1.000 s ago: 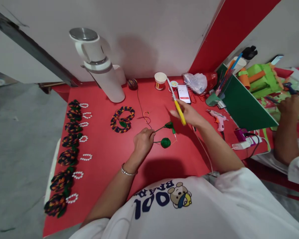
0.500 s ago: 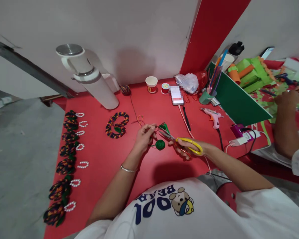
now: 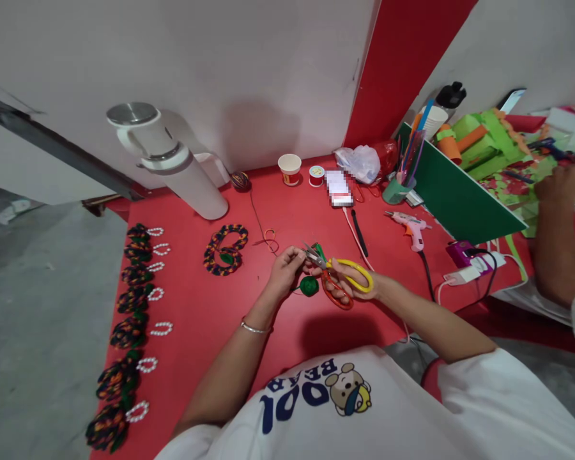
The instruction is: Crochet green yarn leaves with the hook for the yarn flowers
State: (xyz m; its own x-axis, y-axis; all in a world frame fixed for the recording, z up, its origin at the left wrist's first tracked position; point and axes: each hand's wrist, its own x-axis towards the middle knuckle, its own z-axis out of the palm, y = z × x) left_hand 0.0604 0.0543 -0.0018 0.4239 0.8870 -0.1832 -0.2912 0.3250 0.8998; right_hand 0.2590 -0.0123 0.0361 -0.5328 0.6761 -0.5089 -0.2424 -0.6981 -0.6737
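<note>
My left hand (image 3: 286, 269) is closed in a pinch at the middle of the red table, on thin yarn that barely shows. From beneath it a dark strand runs to a small green ball of yarn (image 3: 309, 285). My right hand (image 3: 352, 281) grips scissors (image 3: 349, 271) with one yellow and one red handle loop. Their blades (image 3: 315, 257) are parted, with the tips close to my left fingertips. Just behind the blades is a green piece (image 3: 320, 250), partly covered. A multicoloured braided loop (image 3: 226, 249) with a green leaf-like part lies to the left.
Knitted bundles (image 3: 130, 297) and white bead loops (image 3: 161, 328) line the left edge. A tall flask (image 3: 186, 172), paper cup (image 3: 290, 169) and phone (image 3: 339, 188) stand or lie behind. A pink glue gun (image 3: 409, 227) and green board (image 3: 464, 185) are right, beside a co-worker's hand (image 3: 560, 185).
My right hand and the scissors have shifted left, bringing the blades closer to my left fingertips. The red handle loop has swung into fuller view. The camera view has tilted slightly.
</note>
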